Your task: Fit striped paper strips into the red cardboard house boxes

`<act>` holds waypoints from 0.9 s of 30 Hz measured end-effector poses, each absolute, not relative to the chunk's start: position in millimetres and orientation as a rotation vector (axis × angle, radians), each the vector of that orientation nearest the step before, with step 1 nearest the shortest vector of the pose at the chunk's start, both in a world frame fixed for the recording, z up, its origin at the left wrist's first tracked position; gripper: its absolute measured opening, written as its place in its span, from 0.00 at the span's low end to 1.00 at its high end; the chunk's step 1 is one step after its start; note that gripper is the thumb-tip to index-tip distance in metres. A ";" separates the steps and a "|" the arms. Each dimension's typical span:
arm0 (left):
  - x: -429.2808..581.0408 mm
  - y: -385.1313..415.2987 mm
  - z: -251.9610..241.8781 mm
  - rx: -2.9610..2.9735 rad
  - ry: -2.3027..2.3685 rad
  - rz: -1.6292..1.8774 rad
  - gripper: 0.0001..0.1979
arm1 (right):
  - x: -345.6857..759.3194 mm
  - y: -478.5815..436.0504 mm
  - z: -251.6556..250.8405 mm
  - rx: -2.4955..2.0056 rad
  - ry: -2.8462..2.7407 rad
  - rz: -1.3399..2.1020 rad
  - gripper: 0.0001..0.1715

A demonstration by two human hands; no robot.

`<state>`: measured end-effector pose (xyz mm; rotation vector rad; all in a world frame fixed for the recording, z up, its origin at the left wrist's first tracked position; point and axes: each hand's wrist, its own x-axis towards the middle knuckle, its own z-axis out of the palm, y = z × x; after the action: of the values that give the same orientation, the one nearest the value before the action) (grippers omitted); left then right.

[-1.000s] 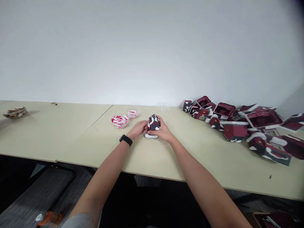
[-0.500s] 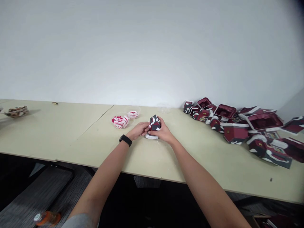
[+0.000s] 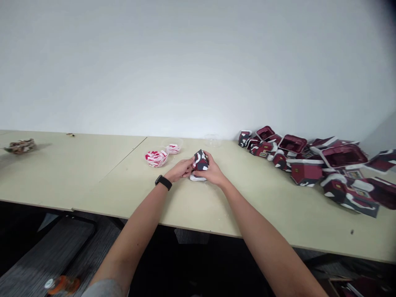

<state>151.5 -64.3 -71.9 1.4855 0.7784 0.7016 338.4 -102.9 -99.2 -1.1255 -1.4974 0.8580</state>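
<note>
A small toy house (image 3: pixel 201 160), maroon with a dark grey roof and white snow-like trim, sits on the table in front of me, its white base (image 3: pixel 197 177) at the bottom. My right hand (image 3: pixel 214 172) wraps round its right side, thumb low at the front and fingers on top. At the left wall is my left hand (image 3: pixel 182 170), its fingers pressed together against the house; whatever they may pinch is hidden. Left of the hands stands a clear bowl of red-and-white pieces (image 3: pixel 156 158). A second clear bowl with similar pieces (image 3: pixel 173 149) is behind it.
Several similar maroon houses (image 3: pixel 307 172) lie heaped on the right of the table (image 3: pixel 117 181), some showing hollow undersides. A clear empty-looking container (image 3: pixel 213 141) stands near the wall. A brown bundle (image 3: pixel 21 146) lies far left. An orange bottle (image 3: pixel 63 284) is below the table.
The left fingers have shifted slightly against the house's left wall. Otherwise both hands keep their places, and the view has moved only a little.
</note>
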 end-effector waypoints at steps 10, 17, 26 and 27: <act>150.0 -64.4 -71.1 1.365 0.662 0.727 0.24 | 333.7 -109.1 -87.2 -1.081 -1.392 0.956 0.65; 136.2 -59.1 -59.3 1.264 0.671 0.844 0.25 | 348.8 -108.2 -80.4 -1.072 -1.263 1.028 0.62; 136.6 -58.0 -57.5 1.251 0.591 0.790 0.20 | 347.0 -114.5 -74.6 -0.937 -1.149 1.260 0.48; 136.6 -58.3 -57.7 1.262 0.583 0.772 0.20 | 346.3 -115.2 -74.3 -0.934 -1.157 1.261 0.48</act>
<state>136.6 -58.3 -57.7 1.2621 0.5828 0.7724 346.3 -115.2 -74.3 -0.9336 -1.1573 1.2607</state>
